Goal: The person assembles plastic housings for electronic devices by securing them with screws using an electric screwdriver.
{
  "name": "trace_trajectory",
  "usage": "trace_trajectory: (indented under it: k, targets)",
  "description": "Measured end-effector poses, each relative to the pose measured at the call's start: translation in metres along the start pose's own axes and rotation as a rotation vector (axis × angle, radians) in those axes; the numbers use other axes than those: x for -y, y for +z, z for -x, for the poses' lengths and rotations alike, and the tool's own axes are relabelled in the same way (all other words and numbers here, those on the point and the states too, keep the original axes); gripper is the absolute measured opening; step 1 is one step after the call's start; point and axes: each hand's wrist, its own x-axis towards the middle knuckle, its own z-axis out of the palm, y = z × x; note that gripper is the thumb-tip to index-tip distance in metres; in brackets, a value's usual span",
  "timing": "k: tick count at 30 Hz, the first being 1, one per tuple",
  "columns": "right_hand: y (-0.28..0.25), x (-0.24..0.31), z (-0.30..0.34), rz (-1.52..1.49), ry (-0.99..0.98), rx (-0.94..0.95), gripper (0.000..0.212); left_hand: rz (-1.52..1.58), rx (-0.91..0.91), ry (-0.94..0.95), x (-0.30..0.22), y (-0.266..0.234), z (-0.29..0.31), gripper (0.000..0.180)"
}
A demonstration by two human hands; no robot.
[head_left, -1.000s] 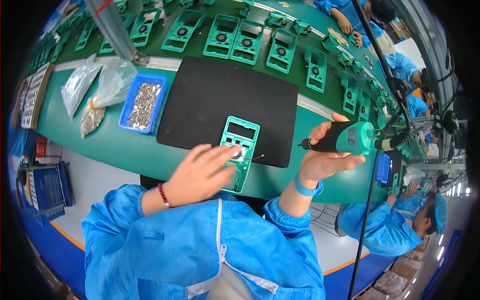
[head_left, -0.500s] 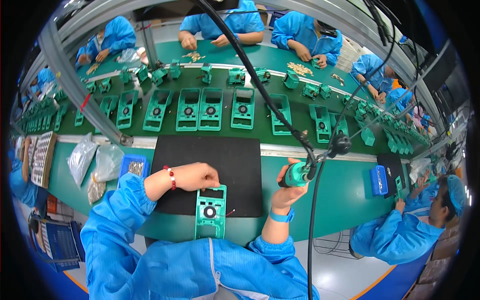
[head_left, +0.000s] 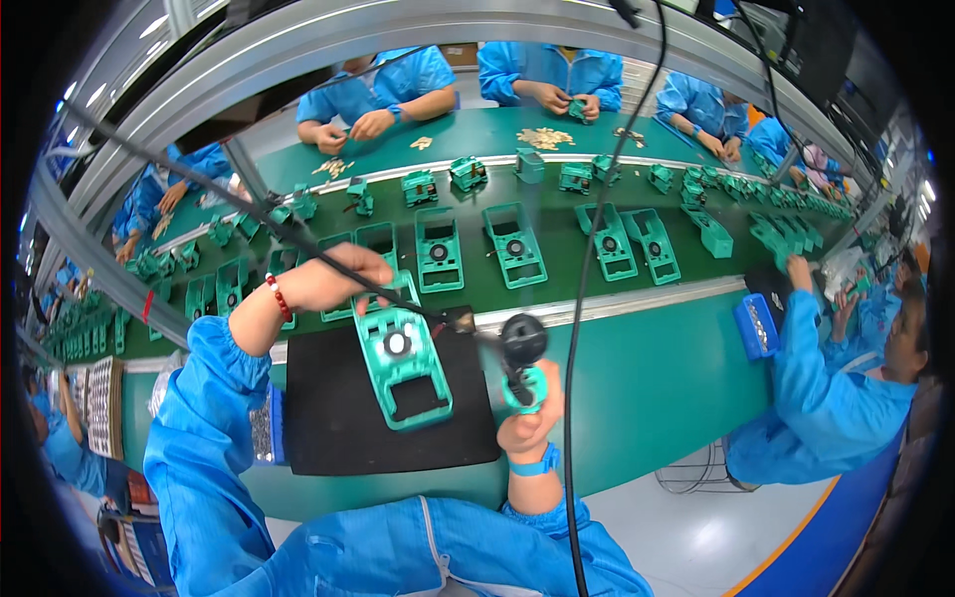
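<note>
- Head view: left hand (head_left: 333, 281) grips the far end of a green rectangular plastic housing (head_left: 416, 361).
- Right hand (head_left: 527, 430), beside it, clasps a green cylindrical tool (head_left: 538, 390).
- Any lettering: unreadable.

The green rectangular plastic casing with cut-out windows (head_left: 402, 369) has a smooth moulded finish with a slight gloss; the green plastic power driver (head_left: 533, 390), end-on and blurred, seems smooth too. Beneath the casing, the black rectangular mat (head_left: 328, 423) looks matt and rubbery. The green flat worktop (head_left: 647, 383) has a soft sheen, the long silver metal beam (head_left: 418, 75) a satin one, and the wearer's blue cloth sleeve (head_left: 204, 418) is thin and creased
</note>
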Motion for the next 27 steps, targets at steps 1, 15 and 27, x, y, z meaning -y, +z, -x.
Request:
trace_trajectory:
  k: [1,15,27]
  targets:
    - [0.002,0.007,-0.001,-0.007,0.003,0.010,0.093,-0.055,-0.081,0.030,-0.005,-0.006,-0.011,0.030]
    - [0.004,0.006,0.003,-0.072,-0.078,0.131,0.083,0.134,-0.407,0.154,-0.041,0.064,-0.271,0.031]
    - [0.017,0.005,0.001,-0.190,-0.173,0.195,0.071,-0.151,-0.549,0.363,0.019,0.029,-0.304,0.049]
